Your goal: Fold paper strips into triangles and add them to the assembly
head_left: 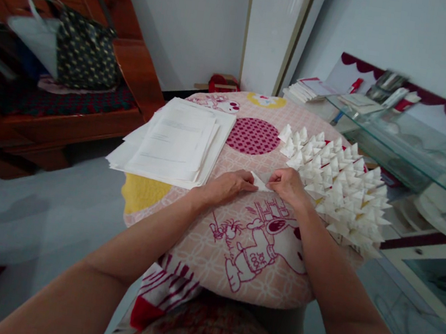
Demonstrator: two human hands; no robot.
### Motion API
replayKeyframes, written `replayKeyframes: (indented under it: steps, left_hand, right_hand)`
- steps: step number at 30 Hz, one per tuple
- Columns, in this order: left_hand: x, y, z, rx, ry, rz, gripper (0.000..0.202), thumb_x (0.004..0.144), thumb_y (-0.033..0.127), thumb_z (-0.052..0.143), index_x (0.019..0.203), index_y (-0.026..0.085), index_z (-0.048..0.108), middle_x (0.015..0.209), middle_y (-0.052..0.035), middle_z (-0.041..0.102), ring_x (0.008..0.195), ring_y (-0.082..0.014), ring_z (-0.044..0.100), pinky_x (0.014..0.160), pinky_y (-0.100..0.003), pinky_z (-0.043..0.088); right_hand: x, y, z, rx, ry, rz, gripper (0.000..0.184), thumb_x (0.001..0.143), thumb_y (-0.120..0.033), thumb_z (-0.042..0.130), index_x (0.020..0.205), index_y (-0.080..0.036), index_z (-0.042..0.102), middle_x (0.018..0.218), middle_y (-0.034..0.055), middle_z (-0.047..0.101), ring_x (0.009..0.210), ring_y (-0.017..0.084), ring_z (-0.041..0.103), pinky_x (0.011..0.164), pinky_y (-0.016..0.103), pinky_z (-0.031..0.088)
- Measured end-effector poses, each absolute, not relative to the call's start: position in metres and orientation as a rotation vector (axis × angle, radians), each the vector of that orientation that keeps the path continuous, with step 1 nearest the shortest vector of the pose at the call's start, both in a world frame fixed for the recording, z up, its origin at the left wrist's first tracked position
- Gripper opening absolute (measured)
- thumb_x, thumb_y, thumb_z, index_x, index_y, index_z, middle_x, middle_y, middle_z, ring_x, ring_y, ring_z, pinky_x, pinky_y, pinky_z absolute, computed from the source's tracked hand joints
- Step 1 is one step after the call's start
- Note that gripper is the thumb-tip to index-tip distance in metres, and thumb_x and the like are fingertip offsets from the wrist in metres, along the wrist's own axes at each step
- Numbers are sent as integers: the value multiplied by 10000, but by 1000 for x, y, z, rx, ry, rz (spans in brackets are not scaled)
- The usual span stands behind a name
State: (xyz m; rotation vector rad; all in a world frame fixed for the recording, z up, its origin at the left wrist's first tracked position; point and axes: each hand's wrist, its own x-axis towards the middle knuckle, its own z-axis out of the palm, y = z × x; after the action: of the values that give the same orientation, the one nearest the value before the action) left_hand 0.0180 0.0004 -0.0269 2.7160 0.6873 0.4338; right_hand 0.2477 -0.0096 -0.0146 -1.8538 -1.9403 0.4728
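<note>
Pinching small white paper (pixel 260 183) between left hand (pixel 232 186) and right hand (pixel 288 185): thumb and fingers pressed together in each grip, at left end with left, at right end with right. Held near middle of round, cloth-covered worktop (pixel 235 163), just above printed dog (pixel 263 249) in view; can't tell if touching cloth. To the left, sheets (pixel 175 139) in a loose, uneven stack. To the right, near right hand, pointed white pieces (pixel 339 177) packed in rows. Beyond those, glass shelf (pixel 410 148); far left, dark patterned bag (pixel 86 50) on wooden seat (pixel 68 119).
</note>
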Motion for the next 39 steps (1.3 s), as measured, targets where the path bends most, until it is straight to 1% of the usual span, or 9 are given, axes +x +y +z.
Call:
replayKeyframes:
  steps: [4, 6, 9, 14, 20, 24, 31, 35, 39]
  left_hand:
    - [18, 1, -25, 2755, 706, 349, 439, 936, 75, 462, 1273, 224, 701, 1193, -108, 660, 1062, -201, 617, 928, -319, 487]
    - [19, 1, -25, 2765, 697, 330, 452, 938, 74, 453, 1293, 223, 689, 1201, -114, 658, 1071, -203, 612, 932, -323, 485]
    - [19, 1, -26, 2762, 691, 358, 452, 929, 66, 457, 1279, 227, 694, 1186, -107, 665, 1073, -198, 612, 926, -312, 487]
    - [16, 4, -29, 2724, 702, 425, 369, 938, 92, 473, 1141, 214, 755, 1152, -89, 688, 1066, -190, 626, 931, -303, 487]
    - [14, 7, -30, 2761, 681, 418, 370, 946, 104, 473, 1134, 218, 771, 1138, -94, 700, 1042, -206, 642, 904, -313, 496]
    - [14, 8, -31, 2752, 669, 448, 367, 946, 111, 475, 1126, 215, 777, 1147, -99, 702, 1054, -212, 646, 906, -317, 505]
    - [13, 8, -33, 2720, 664, 471, 356, 953, 117, 480, 1120, 210, 780, 1143, -103, 703, 1058, -218, 645, 917, -325, 497]
    - [13, 9, -35, 2677, 664, 518, 355, 931, 93, 490, 1093, 204, 786, 1128, -100, 711, 1055, -217, 648, 914, -326, 500]
    - [15, 9, -36, 2623, 688, 554, 424, 846, 13, 490, 1063, 216, 793, 1112, -78, 719, 1042, -201, 658, 929, -319, 506]
  right_hand:
    - [242, -11, -10, -1763, -1890, 322, 139, 727, -122, 646, 789, -152, 767, 750, 52, 727, 680, 174, 635, 637, 272, 438]
    - [237, -12, -10, -1655, -1908, 399, 177, 767, -129, 605, 824, -150, 772, 770, 52, 739, 692, 170, 645, 649, 266, 452]
    - [230, -13, -13, -1599, -1986, 603, 167, 760, -124, 601, 768, -154, 765, 716, 34, 729, 657, 151, 631, 621, 246, 443]
    - [229, -15, -14, -1689, -1968, 768, 113, 718, -136, 667, 753, -159, 771, 680, 19, 717, 624, 139, 610, 585, 240, 422]
    - [219, -17, -9, -1868, -2003, 672, 62, 691, -154, 719, 723, -171, 770, 652, 18, 696, 617, 141, 593, 574, 253, 398]
    - [222, -14, -6, -1933, -1928, 763, 33, 666, -134, 719, 667, -164, 732, 569, -7, 638, 548, 122, 560, 516, 236, 371]
    - [246, -17, 0, -2039, -1718, 908, 63, 651, -84, 670, 638, -146, 673, 455, -31, 561, 423, 94, 496, 453, 209, 345]
    - [254, -20, 4, -2020, -1687, 844, 110, 636, -49, 624, 578, -142, 634, 440, -22, 548, 419, 97, 497, 445, 207, 343]
    - [238, -19, -1, -1788, -1705, 833, 67, 705, -122, 633, 701, -154, 692, 551, -12, 630, 477, 103, 544, 478, 208, 381]
